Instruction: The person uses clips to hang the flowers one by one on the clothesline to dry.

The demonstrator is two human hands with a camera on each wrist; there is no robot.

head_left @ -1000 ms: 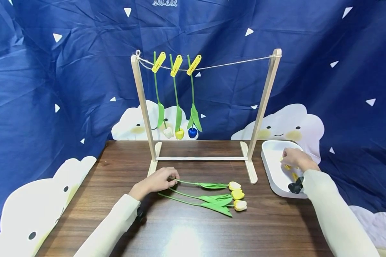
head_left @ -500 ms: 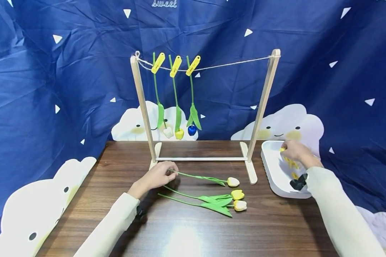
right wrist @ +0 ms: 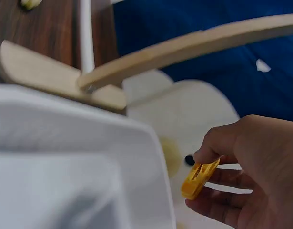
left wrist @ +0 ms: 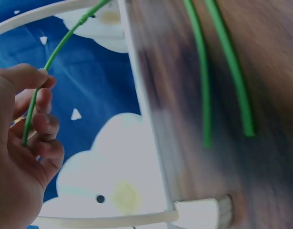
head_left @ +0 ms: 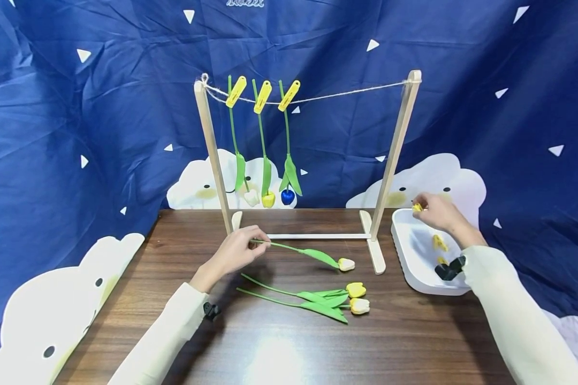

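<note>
My left hand (head_left: 241,247) pinches the end of a tulip's green stem (left wrist: 55,53) between thumb and fingers. That artificial tulip (head_left: 320,257) slants away to the right, its pale yellow-white bloom low near the tabletop. Two more tulips, one with a yellow bloom (head_left: 356,290) and one with a cream bloom (head_left: 359,306), lie on the table in front of it. My right hand (head_left: 438,212) holds a yellow clothespin (right wrist: 199,179) over the back left part of a white tray (head_left: 403,262). Further yellow clothespins (head_left: 440,243) lie inside the tray.
Behind the hands stands a wooden frame (head_left: 397,151) with a twine line (head_left: 351,93) strung across its top. Three tulips, white, yellow and blue (head_left: 287,197), hang bloom-down from it by yellow clothespins (head_left: 263,97). A blue patterned cloth (head_left: 332,43) forms the backdrop.
My left hand has raised the stem and carried that tulip back, away from the two still lying. My right hand has come up out of the tray with a clothespin.
</note>
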